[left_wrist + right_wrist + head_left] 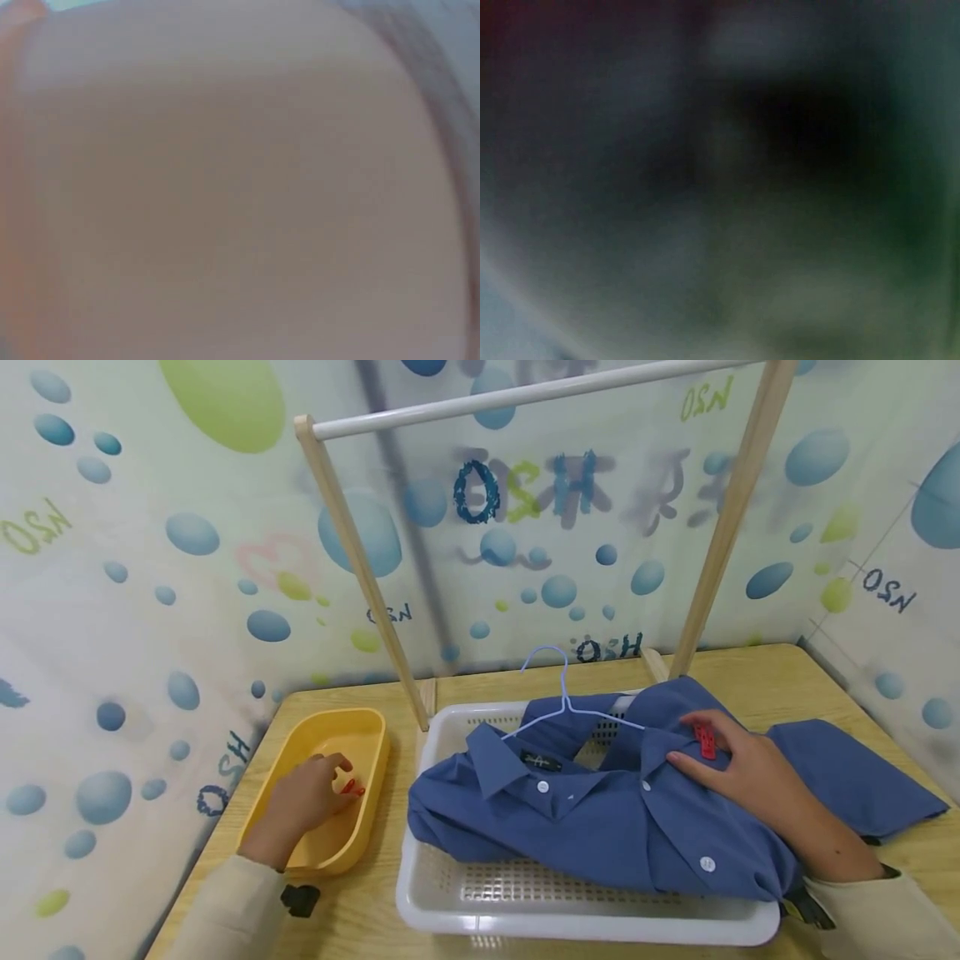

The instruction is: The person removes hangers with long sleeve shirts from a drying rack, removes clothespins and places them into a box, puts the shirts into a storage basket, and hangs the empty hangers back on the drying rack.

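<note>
Head view: a white basket [588, 923] sits on a wooden table [360, 914]. Over the basket lies a blue shirt [555, 827], collar up and buttons upward, one end of it trailing past the basket's right side onto the table. The basket seems to serve as a raised bed, keeping the shirt's front and shoulders within reach. A pale blue hanger [566, 702] stands at the collar, its hook free above the neck and its arms running down into the shirt, presumably so that the shoulders can rest on them.

The right hand [757, 772] is at the shirt's shoulder, above the basket's right part. Finger and thumb lie on either side of a red clip [704, 741], the thumb against the cloth, perhaps to steady it; whether they pinch the clip, I cannot tell.

Left of the basket is a yellow tub [372, 793], probably placed there to keep small pieces together. The left hand [303, 797] reaches into it, fingers bent beside red bits [348, 786], likely more clips; a firm grip cannot be made out. The two hands are well apart.

Behind the basket rises a wooden rack [360, 560] with a white bar.

Left wrist view: a pale brownish blur.

Right wrist view: dark blur, no fingers discernible.
</note>
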`<state>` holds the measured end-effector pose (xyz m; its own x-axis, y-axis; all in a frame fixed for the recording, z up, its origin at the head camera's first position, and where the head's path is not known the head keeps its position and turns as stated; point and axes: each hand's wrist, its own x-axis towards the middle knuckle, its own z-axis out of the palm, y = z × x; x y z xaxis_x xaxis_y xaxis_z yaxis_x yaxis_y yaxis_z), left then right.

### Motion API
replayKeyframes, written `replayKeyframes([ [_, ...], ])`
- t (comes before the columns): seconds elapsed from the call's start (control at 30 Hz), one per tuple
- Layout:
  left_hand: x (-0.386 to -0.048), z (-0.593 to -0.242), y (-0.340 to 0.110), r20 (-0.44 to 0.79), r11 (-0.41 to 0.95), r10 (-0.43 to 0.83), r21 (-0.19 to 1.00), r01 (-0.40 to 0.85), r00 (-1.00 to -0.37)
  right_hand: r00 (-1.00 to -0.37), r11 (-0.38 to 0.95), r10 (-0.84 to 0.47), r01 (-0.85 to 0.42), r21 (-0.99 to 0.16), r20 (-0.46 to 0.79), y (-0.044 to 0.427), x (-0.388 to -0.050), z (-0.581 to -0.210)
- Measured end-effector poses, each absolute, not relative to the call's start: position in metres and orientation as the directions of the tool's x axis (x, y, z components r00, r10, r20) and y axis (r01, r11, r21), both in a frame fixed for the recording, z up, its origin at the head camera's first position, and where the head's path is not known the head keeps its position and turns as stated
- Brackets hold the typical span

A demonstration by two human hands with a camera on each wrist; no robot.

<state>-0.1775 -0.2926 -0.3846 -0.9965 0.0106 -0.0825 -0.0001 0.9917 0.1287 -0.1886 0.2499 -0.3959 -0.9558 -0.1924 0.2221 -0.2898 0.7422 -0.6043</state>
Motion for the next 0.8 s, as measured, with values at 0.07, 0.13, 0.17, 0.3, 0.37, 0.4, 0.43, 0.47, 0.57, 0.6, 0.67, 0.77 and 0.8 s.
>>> replayKeyframes([
  [0.07,-0.177,-0.380,-0.290,-0.062,0.992,0.012,0.129,0.004,-0.998,-0.957,0.744,-0.193,-0.288,-0.603,0.219,0.250,-0.189,-0.396],
  [0.13,-0.176,-0.374,-0.287,-0.021,0.993,0.014,0.120,0.011,-1.000,-0.957,0.747,-0.194,-0.286,-0.600,0.215,0.250,-0.189,-0.397],
  [0.17,-0.176,-0.371,-0.285,0.010,0.994,0.015,0.112,0.016,-1.000,-0.957,0.748,-0.194,-0.286,-0.599,0.215,0.250,-0.189,-0.397],
  [0.3,-0.176,-0.357,-0.272,0.184,0.995,0.024,0.086,0.040,-0.983,-0.955,0.753,-0.193,-0.293,-0.589,0.227,0.250,-0.189,-0.396],
  [0.37,-0.176,-0.348,-0.261,0.257,0.994,0.033,0.095,0.059,-0.966,-0.953,0.754,-0.194,-0.295,-0.587,0.231,0.250,-0.188,-0.396],
  [0.4,-0.176,-0.343,-0.255,0.281,0.992,0.040,0.103,0.071,-0.959,-0.953,0.754,-0.194,-0.296,-0.587,0.231,0.250,-0.188,-0.396],
  [0.43,-0.176,-0.338,-0.248,0.298,0.990,0.050,0.113,0.087,-0.953,-0.953,0.754,-0.195,-0.296,-0.586,0.230,0.250,-0.188,-0.396],
  [0.47,-0.176,-0.333,-0.241,0.310,0.988,0.062,0.119,0.103,-0.949,-0.953,0.755,-0.196,-0.297,-0.584,0.231,0.251,-0.188,-0.397],
  [0.57,-0.177,-0.321,-0.220,0.349,0.980,0.112,0.118,0.162,-0.931,-0.952,0.757,-0.196,-0.298,-0.581,0.234,0.251,-0.189,-0.397],
  [0.6,-0.178,-0.317,-0.214,0.365,0.976,0.132,0.115,0.185,-0.922,-0.952,0.758,-0.196,-0.300,-0.580,0.236,0.251,-0.189,-0.397],
  [0.67,-0.180,-0.311,-0.201,0.407,0.967,0.178,0.098,0.237,-0.896,-0.950,0.757,-0.199,-0.304,-0.578,0.239,0.251,-0.189,-0.397],
  [0.77,-0.181,-0.303,-0.180,0.473,0.946,0.242,0.078,0.313,-0.847,-0.948,0.756,-0.207,-0.312,-0.576,0.242,0.252,-0.190,-0.396],
  [0.8,-0.181,-0.301,-0.173,0.493,0.937,0.266,0.071,0.343,-0.829,-0.947,0.754,-0.210,-0.314,-0.577,0.242,0.252,-0.191,-0.396],
])
